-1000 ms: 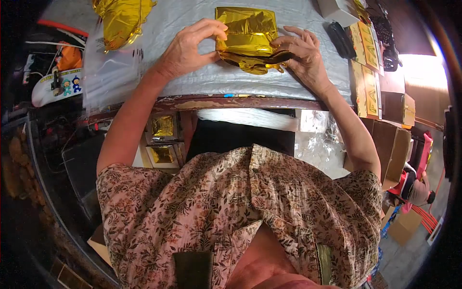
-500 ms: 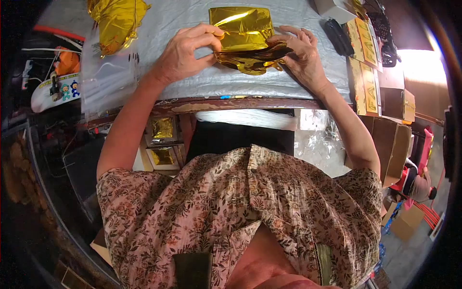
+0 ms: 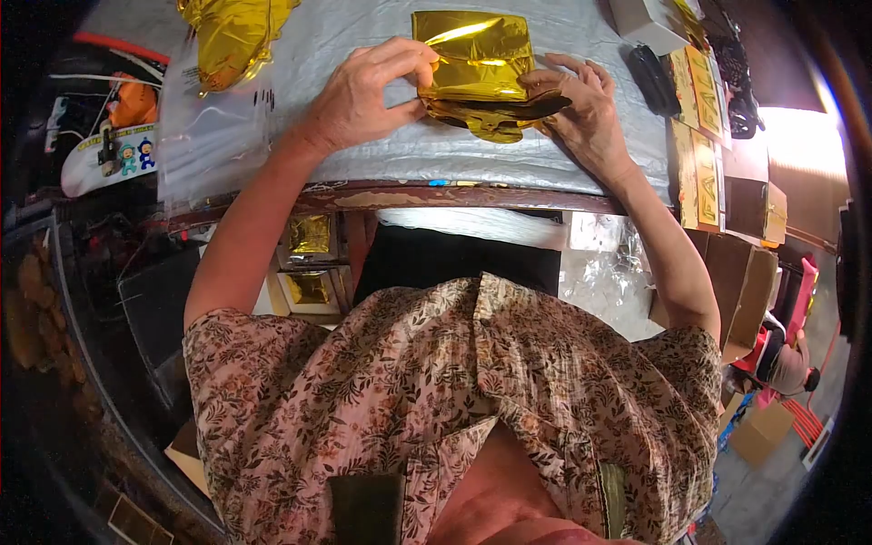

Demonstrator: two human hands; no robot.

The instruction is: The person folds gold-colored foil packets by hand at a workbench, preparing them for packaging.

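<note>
A folded piece of shiny gold foil [image 3: 477,56] lies on the silvery table cover in front of me, its near edge loose and curling open. My left hand [image 3: 371,95] grips its left edge between thumb and fingers. On the right side, my right hand [image 3: 589,118] pinches the near corner, where the foil layers part. Part of those right fingertips is hidden behind the foil. More crumpled gold foil [image 3: 234,41] lies at the far left of the table, next to clear plastic bags [image 3: 213,145].
A black case [image 3: 652,80] and yellow boxes [image 3: 699,173] line the table's right side. Below the front edge, small boxes with gold packets [image 3: 309,236] stand at left. Cardboard boxes [image 3: 727,282] are at right, with another person [image 3: 786,363] beyond.
The whole view has shifted slightly, so the table things appear farther right. Both hands keep their hold on the gold foil, and its loose near edge has changed shape a little.
</note>
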